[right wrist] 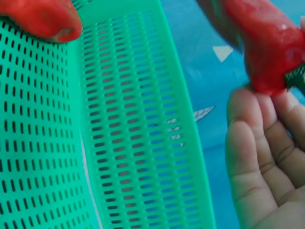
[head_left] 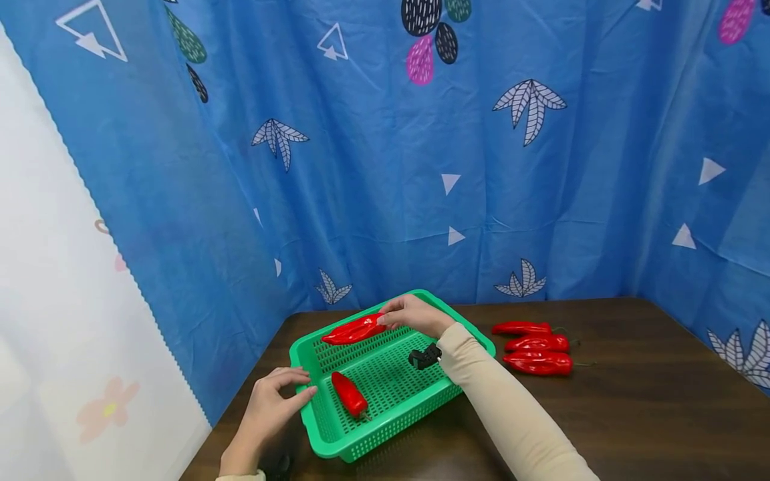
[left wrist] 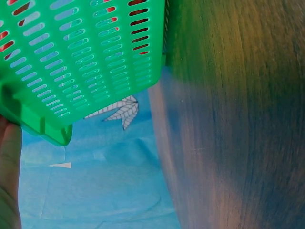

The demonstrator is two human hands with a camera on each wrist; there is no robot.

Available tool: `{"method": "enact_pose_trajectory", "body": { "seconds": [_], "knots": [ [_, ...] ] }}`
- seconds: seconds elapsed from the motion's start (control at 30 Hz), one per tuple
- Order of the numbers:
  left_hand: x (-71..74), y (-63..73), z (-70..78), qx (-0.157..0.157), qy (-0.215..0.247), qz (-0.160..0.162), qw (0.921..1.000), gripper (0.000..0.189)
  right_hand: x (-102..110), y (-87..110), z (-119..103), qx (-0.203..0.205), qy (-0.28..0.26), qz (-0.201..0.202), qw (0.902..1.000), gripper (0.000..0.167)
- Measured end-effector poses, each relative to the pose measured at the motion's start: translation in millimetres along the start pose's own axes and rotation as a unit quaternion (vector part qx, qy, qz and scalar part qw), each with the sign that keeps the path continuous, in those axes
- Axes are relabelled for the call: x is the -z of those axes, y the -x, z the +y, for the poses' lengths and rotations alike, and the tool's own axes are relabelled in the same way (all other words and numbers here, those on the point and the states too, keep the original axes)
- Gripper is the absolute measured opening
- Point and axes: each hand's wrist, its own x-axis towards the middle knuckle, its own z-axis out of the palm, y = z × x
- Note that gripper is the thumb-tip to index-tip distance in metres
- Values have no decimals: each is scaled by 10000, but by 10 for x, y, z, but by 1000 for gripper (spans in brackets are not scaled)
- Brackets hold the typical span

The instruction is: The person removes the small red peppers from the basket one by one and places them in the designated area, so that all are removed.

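In the head view, my right hand [head_left: 415, 314] pinches a long, glossy red pepper [head_left: 351, 329] near its stem end, above the far side of a green plastic basket [head_left: 391, 424]. The right wrist view shows this pepper [right wrist: 271, 43] at the fingertips, with part of its green stem. A second red pepper [head_left: 349, 394] lies on the basket's slotted floor, towards the left. My left hand [head_left: 271, 404] holds the basket's left rim, thumb and fingers bent at the edge. Only a part of that hand [left wrist: 9, 162] shows in the left wrist view, against the rim.
Three more red peppers [head_left: 537, 343] lie side by side on the dark wooden table [head_left: 637, 414], right of the basket. A patterned blue curtain [head_left: 385, 167] hangs behind the table, and a white cloth [head_left: 72, 321] hangs at the left. A black device [head_left: 424, 357] sits at my right wrist.
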Motion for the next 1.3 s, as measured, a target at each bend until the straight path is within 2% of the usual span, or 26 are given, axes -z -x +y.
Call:
{"method": "enact_pose_trajectory", "body": {
  "seconds": [0.37,0.6,0.73,0.97,1.3],
  "knots": [
    [2,-60,26,-183,24,-16,9998,16,66,98,-93,82,-94,209,9997,32],
    [-9,-68,28,-236,17,-25,9997,18,134,141,-52,74,-51,407,9991,35],
    [-11,-58,21,-197,34,-26,9998,16,151,186,-60,99,17,471,9988,38],
    [-5,-44,14,-140,36,-8,9999,16,184,270,-115,80,89,503,9987,33],
    [-4,-15,-18,-85,3,2,10000,18,248,381,-79,44,92,477,9988,35]
  ]
}}
